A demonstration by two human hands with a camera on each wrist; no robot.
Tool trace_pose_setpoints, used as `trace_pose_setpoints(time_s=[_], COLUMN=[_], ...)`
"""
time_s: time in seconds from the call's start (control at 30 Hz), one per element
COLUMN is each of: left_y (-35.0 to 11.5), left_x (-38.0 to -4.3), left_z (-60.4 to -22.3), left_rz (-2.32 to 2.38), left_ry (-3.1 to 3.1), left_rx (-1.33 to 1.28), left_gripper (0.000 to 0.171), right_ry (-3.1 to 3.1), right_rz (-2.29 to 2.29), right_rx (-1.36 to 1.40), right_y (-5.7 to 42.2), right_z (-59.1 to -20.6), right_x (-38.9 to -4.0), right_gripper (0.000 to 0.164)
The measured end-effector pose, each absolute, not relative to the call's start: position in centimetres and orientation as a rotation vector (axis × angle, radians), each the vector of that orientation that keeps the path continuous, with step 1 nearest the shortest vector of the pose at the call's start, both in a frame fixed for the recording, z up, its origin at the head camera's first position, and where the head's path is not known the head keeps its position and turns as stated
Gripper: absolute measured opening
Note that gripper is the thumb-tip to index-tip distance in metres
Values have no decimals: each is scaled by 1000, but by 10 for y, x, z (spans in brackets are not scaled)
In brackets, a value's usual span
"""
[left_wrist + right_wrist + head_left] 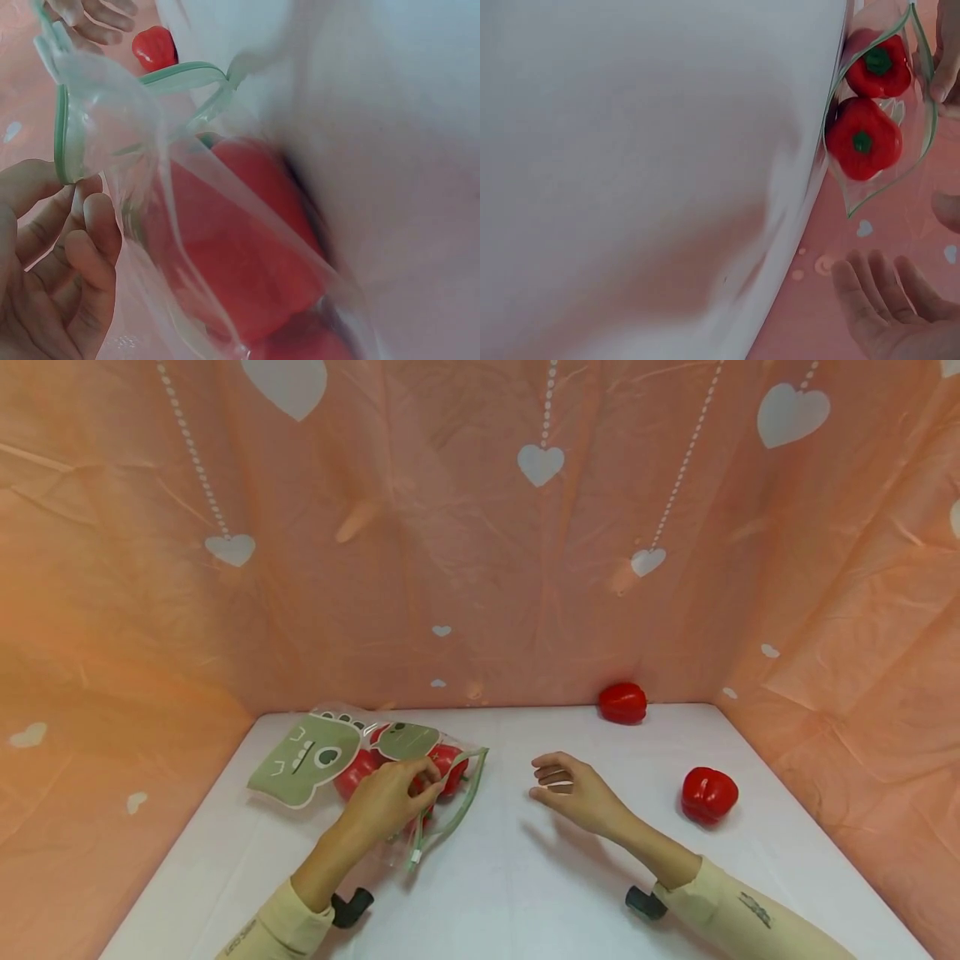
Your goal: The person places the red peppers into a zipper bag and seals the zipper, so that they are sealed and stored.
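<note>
A clear zip bag (pixel 303 764) with a green cartoon print lies on the left of the table, several red bell peppers inside. My left hand (pixel 386 797) pinches the bag's green-edged rim (pixel 61 135) between thumb and fingers. Its mouth gapes toward the right, and in the right wrist view two peppers with green stems show in it, a front pepper (pixel 864 142) and another pepper (pixel 881 67) beside it. My right hand (pixel 581 793) hovers right of the bag, fingers apart from the thumb and holding nothing.
One loose red bell pepper (pixel 708 795) sits on the right side of the white table (pixel 517 877). Another pepper (pixel 622 703) lies at the back edge, close to the pink curtain (pixel 480 568) with white hearts. Curtains enclose the back and both sides.
</note>
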State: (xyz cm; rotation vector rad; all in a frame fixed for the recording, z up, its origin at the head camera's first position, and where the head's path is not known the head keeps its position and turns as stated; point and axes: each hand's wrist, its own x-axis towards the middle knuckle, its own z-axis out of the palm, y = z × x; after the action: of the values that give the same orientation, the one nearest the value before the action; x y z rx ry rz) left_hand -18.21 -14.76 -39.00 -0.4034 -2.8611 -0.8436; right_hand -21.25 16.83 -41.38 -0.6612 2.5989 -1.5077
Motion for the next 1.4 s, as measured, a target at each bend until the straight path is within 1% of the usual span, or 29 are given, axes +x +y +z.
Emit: trace_pose_setpoints(time_s=[0.43,0.6,0.87,1.23,1.4], left_y=[-148,-148,-149,-151,-151], left_x=[-181,-182,-182,-182,-182], left_z=[-391,-392,-392,-390,-392], left_rz=[-843,-832,-827,-832,-835], left_ry=[-2862,-2861,-2835,-2839,-2853], left_rx=[-412,-417,-473,-459,-462], left_gripper=[12,13,11,10,10], right_ry=[2678,2714,2771,2883,2911], right_rz=[-1347,-1280,-1160,-984,-931], right_rx=[-693,-757,-795,-704,-714], right_y=[200,215,239,262,276], right_z=[-408,-407,-399,-388,-386], right_x=[-208,-207,-205,-200,-198], right_gripper=[46,46,46,48,50])
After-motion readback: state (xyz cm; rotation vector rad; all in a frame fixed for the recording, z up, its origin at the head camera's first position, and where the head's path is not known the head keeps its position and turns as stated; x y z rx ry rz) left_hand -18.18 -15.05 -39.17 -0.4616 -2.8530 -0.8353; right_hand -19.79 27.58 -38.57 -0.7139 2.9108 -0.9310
